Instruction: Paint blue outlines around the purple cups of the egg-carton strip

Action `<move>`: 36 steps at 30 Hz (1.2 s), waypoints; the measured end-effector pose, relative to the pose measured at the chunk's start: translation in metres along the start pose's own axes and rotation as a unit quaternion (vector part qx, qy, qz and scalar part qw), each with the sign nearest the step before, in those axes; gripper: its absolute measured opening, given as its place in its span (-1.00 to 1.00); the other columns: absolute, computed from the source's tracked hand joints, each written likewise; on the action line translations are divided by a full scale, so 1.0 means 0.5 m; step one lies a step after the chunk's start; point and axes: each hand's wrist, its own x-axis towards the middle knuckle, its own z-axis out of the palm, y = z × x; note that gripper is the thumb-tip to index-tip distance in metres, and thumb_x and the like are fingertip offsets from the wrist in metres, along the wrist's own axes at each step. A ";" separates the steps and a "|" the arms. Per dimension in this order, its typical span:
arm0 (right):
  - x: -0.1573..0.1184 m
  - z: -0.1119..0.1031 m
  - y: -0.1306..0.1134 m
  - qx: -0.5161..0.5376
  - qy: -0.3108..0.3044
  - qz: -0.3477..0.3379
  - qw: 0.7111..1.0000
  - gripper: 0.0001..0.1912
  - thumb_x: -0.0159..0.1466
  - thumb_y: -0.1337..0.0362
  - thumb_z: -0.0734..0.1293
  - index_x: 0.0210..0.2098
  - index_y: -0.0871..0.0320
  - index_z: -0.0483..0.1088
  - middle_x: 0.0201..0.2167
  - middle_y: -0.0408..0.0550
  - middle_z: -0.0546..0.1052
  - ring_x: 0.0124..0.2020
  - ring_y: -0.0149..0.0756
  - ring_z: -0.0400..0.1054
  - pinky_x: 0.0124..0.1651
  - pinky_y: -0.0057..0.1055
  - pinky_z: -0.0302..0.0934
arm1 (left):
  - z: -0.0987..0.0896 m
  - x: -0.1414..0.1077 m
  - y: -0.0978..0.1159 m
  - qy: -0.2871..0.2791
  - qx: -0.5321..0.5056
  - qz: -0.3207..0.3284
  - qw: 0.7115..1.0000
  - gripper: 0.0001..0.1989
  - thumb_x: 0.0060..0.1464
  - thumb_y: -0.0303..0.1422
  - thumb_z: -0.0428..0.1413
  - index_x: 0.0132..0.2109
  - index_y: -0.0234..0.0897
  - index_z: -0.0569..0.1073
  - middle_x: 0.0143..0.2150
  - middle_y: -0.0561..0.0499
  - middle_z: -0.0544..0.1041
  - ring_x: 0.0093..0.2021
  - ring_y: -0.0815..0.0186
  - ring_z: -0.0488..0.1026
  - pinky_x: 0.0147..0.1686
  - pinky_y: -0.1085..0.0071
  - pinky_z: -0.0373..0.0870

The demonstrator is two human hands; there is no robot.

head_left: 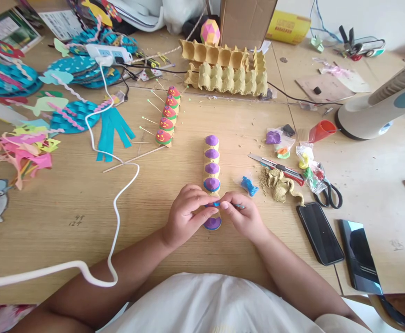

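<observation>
The left hand (188, 212) and right hand (246, 217) pinch a small blue piece (216, 204), nearly closed, above the purple-capped strip (212, 169), which runs towards twelve o'clock. Light, even fingertip pressure should avoid tearing it. Forearms slant in from eight and four o'clock; blue clay (249, 185) lies at two.
</observation>
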 end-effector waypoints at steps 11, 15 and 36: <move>-0.004 0.000 0.001 -0.045 -0.023 -0.031 0.998 -0.50 0.50 -0.09 0.24 -0.41 0.13 0.42 -0.49 -0.11 0.50 -0.43 -0.36 0.35 -0.30 -0.40 0.25 | 0.002 -0.003 -0.001 -0.015 0.015 0.007 1.000 -0.82 0.29 -0.47 0.25 0.01 -0.18 0.63 -0.19 0.01 0.69 -0.14 0.25 0.49 -0.05 0.24 0.47; -0.003 0.001 0.001 -0.054 -0.014 -0.034 0.998 -0.48 0.50 -0.10 0.23 -0.42 0.13 0.41 -0.51 -0.12 0.49 -0.44 -0.35 0.34 -0.30 -0.39 0.23 | 0.001 -0.002 0.004 -0.032 0.043 0.021 0.998 -0.79 0.34 -0.44 0.20 0.06 -0.20 0.62 -0.15 -0.03 0.69 -0.13 0.22 0.50 -0.06 0.22 0.47; -0.003 0.004 -0.003 0.022 0.014 0.033 0.999 -0.64 0.43 -0.02 0.38 -0.26 0.14 0.61 -0.33 0.01 0.70 -0.33 -0.28 0.56 -0.22 -0.39 0.42 | 0.002 -0.008 -0.003 -0.019 0.108 0.028 0.994 -0.55 0.30 -0.36 0.25 0.30 -0.18 0.47 -0.05 -0.10 0.69 -0.07 0.17 0.58 -0.03 0.20 0.50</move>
